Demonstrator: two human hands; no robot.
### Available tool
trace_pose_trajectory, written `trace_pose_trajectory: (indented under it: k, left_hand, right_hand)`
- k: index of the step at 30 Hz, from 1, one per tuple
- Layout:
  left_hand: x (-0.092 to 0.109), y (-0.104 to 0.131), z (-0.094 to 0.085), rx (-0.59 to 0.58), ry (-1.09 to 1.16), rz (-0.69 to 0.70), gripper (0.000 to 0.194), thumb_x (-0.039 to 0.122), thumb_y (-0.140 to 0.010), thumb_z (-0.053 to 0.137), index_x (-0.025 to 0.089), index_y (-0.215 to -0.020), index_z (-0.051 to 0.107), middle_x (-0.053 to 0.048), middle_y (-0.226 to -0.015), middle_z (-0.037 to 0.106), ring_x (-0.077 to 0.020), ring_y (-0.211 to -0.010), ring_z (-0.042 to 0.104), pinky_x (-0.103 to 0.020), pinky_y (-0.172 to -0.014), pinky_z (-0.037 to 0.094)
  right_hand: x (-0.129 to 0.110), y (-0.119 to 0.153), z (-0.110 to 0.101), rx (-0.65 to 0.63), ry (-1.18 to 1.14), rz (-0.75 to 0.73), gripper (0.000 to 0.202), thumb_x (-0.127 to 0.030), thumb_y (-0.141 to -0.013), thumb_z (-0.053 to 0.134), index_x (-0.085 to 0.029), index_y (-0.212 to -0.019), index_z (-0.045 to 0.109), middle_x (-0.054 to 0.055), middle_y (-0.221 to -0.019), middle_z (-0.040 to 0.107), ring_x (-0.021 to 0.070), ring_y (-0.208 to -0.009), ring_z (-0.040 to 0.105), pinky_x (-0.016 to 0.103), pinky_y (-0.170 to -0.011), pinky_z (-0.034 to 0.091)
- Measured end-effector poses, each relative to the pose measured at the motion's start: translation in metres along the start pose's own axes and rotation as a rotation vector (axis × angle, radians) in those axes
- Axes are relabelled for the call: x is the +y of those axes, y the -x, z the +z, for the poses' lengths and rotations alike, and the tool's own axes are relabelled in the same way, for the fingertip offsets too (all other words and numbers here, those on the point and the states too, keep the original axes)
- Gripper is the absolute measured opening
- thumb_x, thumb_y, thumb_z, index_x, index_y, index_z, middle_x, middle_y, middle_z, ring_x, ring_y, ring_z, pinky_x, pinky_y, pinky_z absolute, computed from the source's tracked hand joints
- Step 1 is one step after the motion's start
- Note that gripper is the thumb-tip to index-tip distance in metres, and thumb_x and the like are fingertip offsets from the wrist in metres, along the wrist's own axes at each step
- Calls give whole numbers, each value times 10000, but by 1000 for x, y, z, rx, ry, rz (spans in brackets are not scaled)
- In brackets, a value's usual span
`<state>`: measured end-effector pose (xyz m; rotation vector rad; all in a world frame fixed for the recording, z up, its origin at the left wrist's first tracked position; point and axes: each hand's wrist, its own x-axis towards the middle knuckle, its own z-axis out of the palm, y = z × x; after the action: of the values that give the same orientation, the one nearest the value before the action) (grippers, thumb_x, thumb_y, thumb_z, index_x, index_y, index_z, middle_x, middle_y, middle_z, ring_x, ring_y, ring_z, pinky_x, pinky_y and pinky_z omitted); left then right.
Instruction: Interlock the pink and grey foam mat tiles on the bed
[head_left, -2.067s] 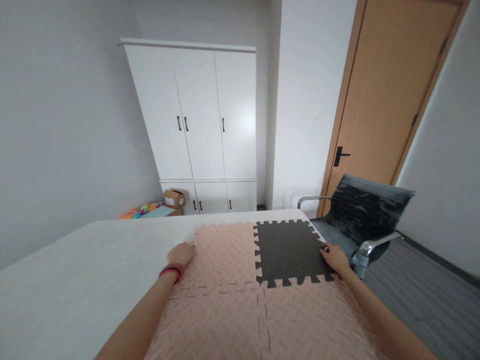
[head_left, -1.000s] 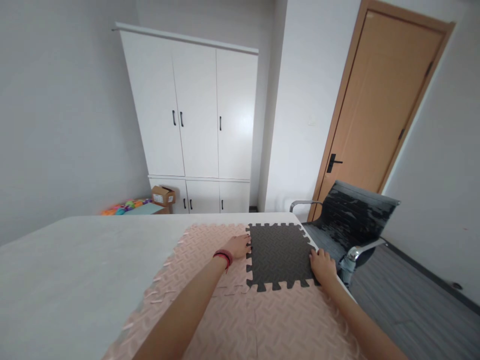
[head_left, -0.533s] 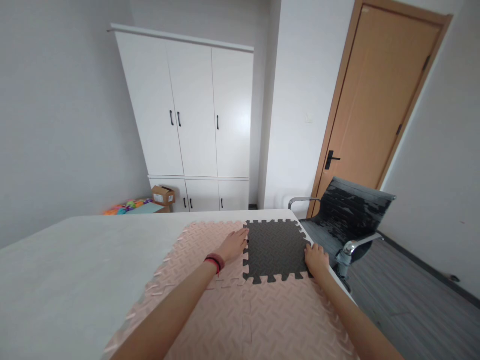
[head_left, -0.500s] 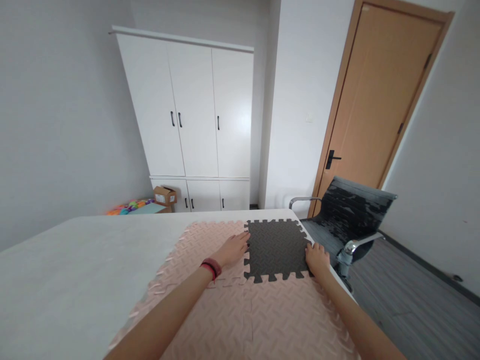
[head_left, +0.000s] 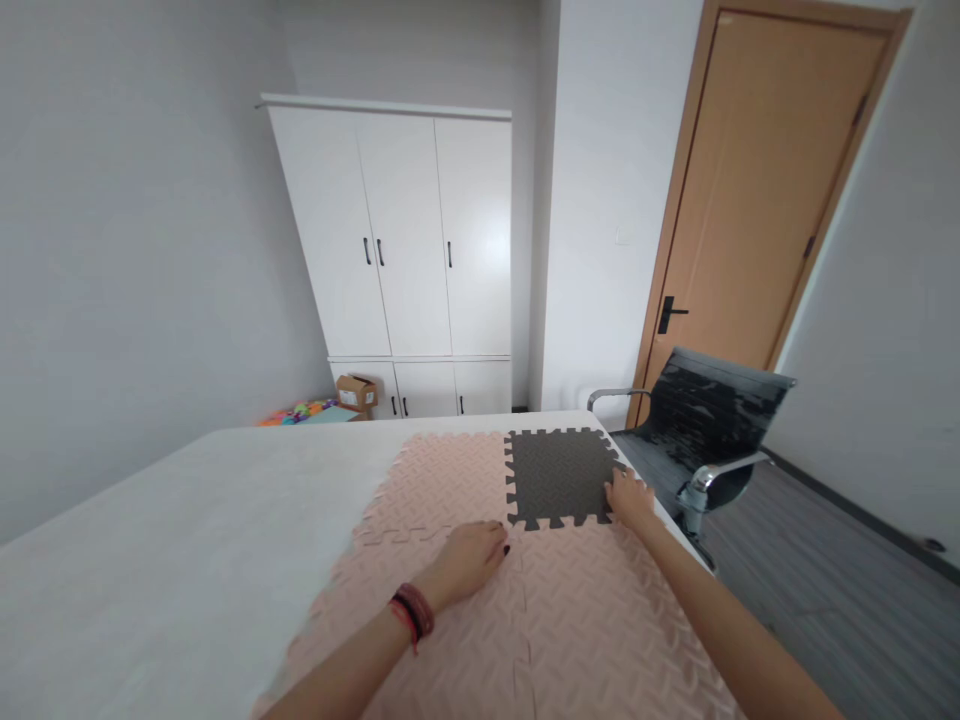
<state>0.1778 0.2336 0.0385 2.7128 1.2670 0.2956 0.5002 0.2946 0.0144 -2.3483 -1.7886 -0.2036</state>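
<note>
illumination: moderate, diffuse, cool in tone; the source is out of view. glare: one soft bright patch on the right door of the tall white cabinet (head_left: 480, 245). shading: the plain grey left wall (head_left: 127, 220) darkens toward the top; the pink textured foam mat (head_left: 450, 480) is pale at the far end and duller nearby. distortion: wide-angle; the cabinet and the light-brown wooden door (head_left: 757, 190) lean, and outer areas stretch. sharpness: fair at centre, soft at the margins; label print on the brown cardboard box (head_left: 357, 391) is illegible.
</note>
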Motion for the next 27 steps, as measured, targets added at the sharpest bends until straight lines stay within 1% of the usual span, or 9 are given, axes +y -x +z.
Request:
trace_pose_trajectory:
  k: [2, 5, 9, 12, 15, 18, 21, 24, 27]
  left_hand:
    - [0, 2, -2, -6, 12, 2, 338, 338, -897, 310, 229, -1001, 613, -63, -1055, 675, -188, -974, 619, -325, -885, 473]
    - [-3, 14, -3, -8, 17, -16, 384, 375, -896, 325, 246, -1189, 537, -56, -1292, 578, -182, -1182, 526, -342, -1030, 393]
    - [-21, 46, -5, 36, -27, -150, 532, 428, -903, 259, 143, -1324, 415, -146, -1422, 431, -243, -1317, 388, -471, -1129, 254]
    - [-42, 70, -9, 59, -58, -266, 540, 381, -904, 228, 85, -1312, 423, -200, -1397, 444, -300, -1295, 411, -554, -1103, 254]
    - [-50, 81, -10, 53, -53, -274, 511, 354, -905, 226, 102, -1285, 458, -189, -1365, 486, -287, -1256, 458, -524, -1084, 306]
    - [-36, 72, -6, 41, -21, -162, 450, 342, -913, 242, 203, -1278, 466, -96, -1377, 499, -205, -1262, 452, -425, -1109, 305]
    - [-15, 54, 0, 43, -2, -71, 417, 334, -917, 250, 255, -1272, 455, -55, -1353, 523, -184, -1241, 465, -410, -1109, 299]
    - [-4, 39, 4, 54, 1, -53, 386, 323, -919, 243, 246, -1163, 532, -67, -1163, 634, -190, -1084, 566, -363, -978, 418]
    - [-4, 33, 4, 70, -11, -64, 360, 324, -914, 254, 232, -1055, 572, -78, -997, 657, -198, -958, 597, -338, -861, 458]
  right_hand:
    - [-16, 22, -8, -8, -21, -85, 386, -311, -892, 369, -157, -1199, 548, 188, -1331, 466, 309, -1155, 499, 490, -940, 358]
    - [-29, 58, -14, -61, -63, -222, 398, -294, -871, 382, -191, -1219, 547, 135, -1402, 429, 266, -1227, 450, 424, -987, 340]
    - [-10, 93, -18, -152, -118, -356, 459, -216, -829, 384, -168, -1265, 519, 121, -1417, 427, 215, -1262, 427, 333, -1018, 327]
    - [10, 108, -22, -204, -176, -409, 478, -210, -838, 349, -104, -1280, 496, 164, -1405, 428, 212, -1265, 427, 311, -1026, 324]
    - [6, 114, -29, -196, -202, -445, 483, -216, -850, 329, -79, -1284, 487, 176, -1385, 450, 223, -1254, 437, 326, -1035, 321]
    - [-22, 116, -35, -160, -223, -507, 489, -211, -845, 336, -81, -1293, 482, 158, -1381, 466, 238, -1251, 439, 349, -1045, 312]
    - [-50, 116, -34, -149, -247, -559, 482, -220, -850, 345, -87, -1291, 488, 141, -1370, 486, 235, -1234, 457, 348, -1049, 305]
    - [-62, 117, -29, -155, -265, -592, 457, -209, -869, 316, -95, -1264, 515, 137, -1347, 510, 219, -1213, 478, 334, -1053, 290]
    - [-64, 116, -29, -147, -262, -606, 452, -223, -882, 311, -153, -1289, 493, 115, -1307, 550, 222, -1184, 504, 370, -1045, 289]
